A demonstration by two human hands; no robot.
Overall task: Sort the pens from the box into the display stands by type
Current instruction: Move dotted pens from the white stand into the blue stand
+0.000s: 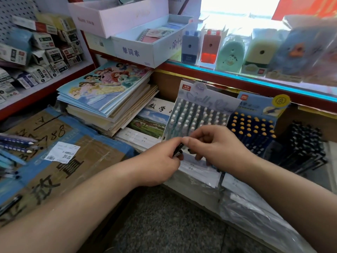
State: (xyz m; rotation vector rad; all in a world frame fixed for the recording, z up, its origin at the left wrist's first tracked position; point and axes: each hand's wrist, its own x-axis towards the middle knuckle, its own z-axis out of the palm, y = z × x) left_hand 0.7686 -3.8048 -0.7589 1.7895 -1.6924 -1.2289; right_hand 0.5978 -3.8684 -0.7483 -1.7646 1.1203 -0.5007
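Note:
My left hand (158,161) grips a dark pen (178,150), of which only a short black part shows between the fingers. My right hand (215,143) pinches the same pen at its top end with thumb and forefinger. Both hands meet just in front of a grey display stand (198,110) filled with white-capped pens. To its right stands a blue display stand (255,125) with yellow-tipped pens. Further right is a black stand of dark pens (306,143). Loose blue pens (16,145) lie at the far left on a taped cardboard box (73,161).
Stacked notebooks (109,99) lie behind the cardboard box. Exercise books in plastic wrap (198,172) lie under my hands. Pencil sharpeners (209,46) line the glass counter above. Small boxes (42,57) fill the left shelf. Grey floor (164,225) shows below.

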